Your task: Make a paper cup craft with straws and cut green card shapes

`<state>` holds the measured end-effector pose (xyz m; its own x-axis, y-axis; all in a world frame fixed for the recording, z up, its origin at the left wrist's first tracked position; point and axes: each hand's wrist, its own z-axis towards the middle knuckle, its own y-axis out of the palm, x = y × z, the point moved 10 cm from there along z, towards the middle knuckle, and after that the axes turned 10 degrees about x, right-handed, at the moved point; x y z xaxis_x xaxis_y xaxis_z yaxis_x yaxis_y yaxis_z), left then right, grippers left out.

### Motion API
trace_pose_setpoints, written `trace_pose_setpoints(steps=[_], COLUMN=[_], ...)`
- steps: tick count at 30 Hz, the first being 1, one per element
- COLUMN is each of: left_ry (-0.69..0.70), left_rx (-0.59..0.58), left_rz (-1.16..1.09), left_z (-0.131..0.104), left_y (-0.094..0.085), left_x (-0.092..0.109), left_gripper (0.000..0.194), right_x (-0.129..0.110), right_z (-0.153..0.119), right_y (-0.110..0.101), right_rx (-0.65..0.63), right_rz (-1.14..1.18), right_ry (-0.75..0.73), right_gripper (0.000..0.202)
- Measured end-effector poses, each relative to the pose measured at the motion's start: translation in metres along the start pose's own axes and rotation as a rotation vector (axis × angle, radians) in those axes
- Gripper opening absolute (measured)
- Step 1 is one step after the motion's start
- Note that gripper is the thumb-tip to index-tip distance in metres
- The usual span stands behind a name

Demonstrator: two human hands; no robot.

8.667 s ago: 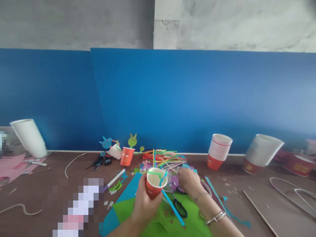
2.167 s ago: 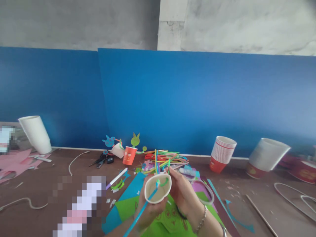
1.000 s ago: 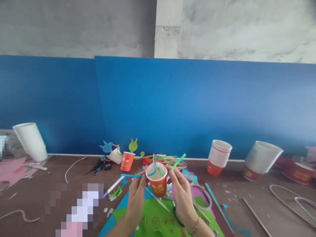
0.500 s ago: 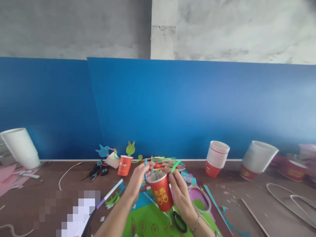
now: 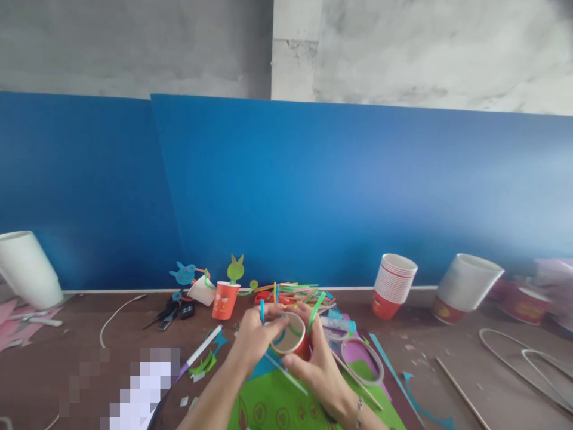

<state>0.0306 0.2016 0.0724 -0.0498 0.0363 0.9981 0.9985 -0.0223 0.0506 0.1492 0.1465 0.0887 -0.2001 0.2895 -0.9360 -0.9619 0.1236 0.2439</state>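
Note:
Between my two hands a red paper cup [image 5: 289, 334] is tipped so that its open mouth faces me. My left hand [image 5: 257, 337] grips the cup's left side, with its thumb at the rim. Around the right side wraps my right hand [image 5: 319, 352], its thumb near the lower rim. A blue straw [image 5: 262, 312] stands up by my left fingers, and a green straw [image 5: 317, 310] rises beside my right fingers. Parts of both straws show inside the cup. Below lies green paper [image 5: 277, 400] with drawn red shapes.
A red cup with a green cutout [image 5: 224, 300], a tipped white cup [image 5: 203, 289] and scissors [image 5: 168, 313] are at the back left. Straws [image 5: 295, 294] lie behind my hands. Stacked cups [image 5: 394, 285], a tape roll [image 5: 378, 361], a stick [image 5: 461, 391] and a marker [image 5: 203, 346] lie around.
The cup has tilted, so its inside now faces me and its printed front is out of sight. My right thumb has come round to the near side of the cup.

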Motion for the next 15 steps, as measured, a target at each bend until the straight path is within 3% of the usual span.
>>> trace_pose_setpoints(steps=[2, 8, 11, 15], left_ry=[0.011, -0.002, -0.033, -0.063], left_rx=[-0.028, -0.267, -0.211, -0.113], left_rz=[-0.016, -0.167, -0.196, -0.042], left_z=[-0.003, -0.011, -0.008, -0.003], left_y=[0.002, 0.019, 0.012, 0.003], left_x=[0.004, 0.01, 0.007, 0.001], left_gripper=[0.029, 0.025, 0.028, 0.038], right_x=[0.008, 0.034, 0.038, 0.025], right_z=[0.0, -0.004, -0.006, -0.003], right_y=[0.002, 0.003, 0.004, 0.001], right_rx=[0.013, 0.044, 0.04, 0.069], right_rz=[0.024, 0.171, 0.201, 0.145], right_ry=[0.095, 0.318, 0.362, 0.247], right_gripper=[0.072, 0.065, 0.062, 0.056])
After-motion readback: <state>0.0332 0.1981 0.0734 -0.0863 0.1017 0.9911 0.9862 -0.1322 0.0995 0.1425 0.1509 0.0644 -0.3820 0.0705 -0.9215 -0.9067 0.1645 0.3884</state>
